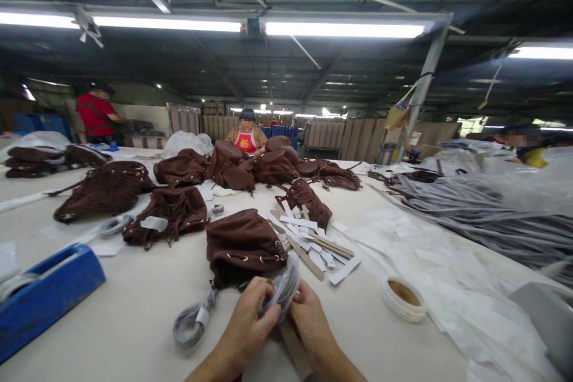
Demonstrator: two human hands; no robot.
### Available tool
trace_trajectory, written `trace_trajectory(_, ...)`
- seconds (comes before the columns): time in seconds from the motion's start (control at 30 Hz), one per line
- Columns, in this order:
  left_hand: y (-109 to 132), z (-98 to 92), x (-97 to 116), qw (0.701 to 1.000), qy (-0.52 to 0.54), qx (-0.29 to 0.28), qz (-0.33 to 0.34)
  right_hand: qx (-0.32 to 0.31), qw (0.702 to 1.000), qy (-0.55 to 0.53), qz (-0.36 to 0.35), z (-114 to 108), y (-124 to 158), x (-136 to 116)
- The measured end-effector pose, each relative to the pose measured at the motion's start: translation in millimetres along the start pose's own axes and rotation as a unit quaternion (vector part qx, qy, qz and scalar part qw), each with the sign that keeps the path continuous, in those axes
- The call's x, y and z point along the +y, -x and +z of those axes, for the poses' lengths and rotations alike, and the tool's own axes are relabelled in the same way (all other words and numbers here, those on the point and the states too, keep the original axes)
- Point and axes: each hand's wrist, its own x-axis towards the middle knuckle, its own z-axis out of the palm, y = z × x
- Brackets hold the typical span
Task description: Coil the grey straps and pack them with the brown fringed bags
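Both my hands are together at the near middle of the table. My left hand (250, 319) pinches a strap bundle wrapped in clear plastic (286, 286), thumb on top. My right hand (313, 319) closes on the bundle's other side, its fingertips partly hidden behind it. A tan card strip (293, 346) runs beneath my hands. Just beyond lies a brown suede bag (244, 242) with gold eyelets, its opening towards me. Left of my left hand, a coiled plastic-wrapped strap (190, 328) with a white band rests on the table.
A blue tape dispenser (49, 298) stands at left and a tape roll (405, 298) at right. White and tan strips (313, 239) lie beyond the bag. More brown bags (273, 164) are heaped farther back. Grey wrapped straps (483, 209) pile at right. A co-worker (247, 134) sits opposite.
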Motion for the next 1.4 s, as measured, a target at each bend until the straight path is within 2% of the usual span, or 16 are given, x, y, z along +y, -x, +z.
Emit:
trace_trajectory(0.07, -0.2, 0.1, -3.0, 1.0, -0.011, -0.001, -0.01, -0.002, 0.999, 0.054, -0.005, -2.6, 2.2, -3.6)
trace_trajectory(0.23, 1.1, -0.6, -10.9, 0.999, -0.037, 0.005, -0.003, -0.113, 0.973, 0.137, 0.146, -24.9, 20.6, -10.0)
trace_trajectory(0.3, 2.0, -0.1, -10.4, 0.998, -0.061, -0.001, 0.01, -0.139, 0.965, 0.155, 0.162, -36.6, 26.5, -7.6)
trace_trajectory(0.4, 4.0, -0.1, -5.9, 0.994, -0.104, -0.013, 0.037, -0.138, 0.966, 0.19, 0.107, -49.5, 28.5, -0.8)
trace_trajectory(0.5, 6.9, -3.1, -1.8, 0.986, -0.146, -0.022, 0.071, -0.068, 0.966, 0.248, -0.008, -56.5, 26.4, 6.0)
trace_trajectory(0.6, 10.6, -7.2, -2.9, 0.976, -0.193, -0.036, 0.099, -0.029, 0.965, 0.258, -0.037, -61.3, 26.2, 11.9)
trace_trajectory(0.77, 16.5, -7.9, -10.9, 0.951, -0.275, -0.09, 0.104, -0.083, 0.968, 0.235, -0.019, -68.1, 37.5, 14.0)
trace_trajectory(0.83, 18.0, -6.9, -12.4, 0.946, -0.291, -0.1, 0.103, -0.137, 0.962, 0.237, -0.003, -71.4, 43.7, 10.4)
trace_trajectory(0.9, 19.0, -6.1, -12.8, 0.945, -0.297, -0.092, 0.102, -0.217, 0.951, 0.222, -0.007, -75.4, 47.3, 5.4)
trace_trajectory(0.97, 19.6, -5.1, -12.7, 0.946, -0.298, -0.084, 0.1, -0.284, 0.931, 0.228, -0.034, -78.8, 46.5, -0.2)
trace_trajectory(1.03, 20.3, -3.8, -12.5, 0.947, -0.296, -0.078, 0.096, -0.312, 0.897, 0.296, -0.101, -79.3, 41.0, -7.3)
trace_trajectory(1.1, 21.1, -2.0, -12.7, 0.949, -0.293, -0.07, 0.092, -0.333, 0.832, 0.386, -0.217, -74.7, 32.5, -17.1)
trace_trajectory(1.2, 22.2, 0.2, -13.6, 0.95, -0.292, -0.059, 0.094, -0.342, 0.71, 0.466, -0.403, -59.7, 17.5, -33.8)
trace_trajectory(1.27, 22.5, 0.9, -13.8, 0.95, -0.292, -0.058, 0.096, -0.334, 0.659, 0.481, -0.472, -49.2, 7.4, -40.4)
trace_trajectory(1.33, 22.4, 1.1, -12.4, 0.948, -0.297, -0.06, 0.095, -0.347, 0.651, 0.469, -0.486, -42.2, -2.6, -39.5)
trace_trajectory(1.4, 22.2, 1.4, -9.1, 0.945, -0.312, -0.061, 0.081, -0.357, 0.674, 0.458, -0.456, -39.6, -12.0, -31.7)
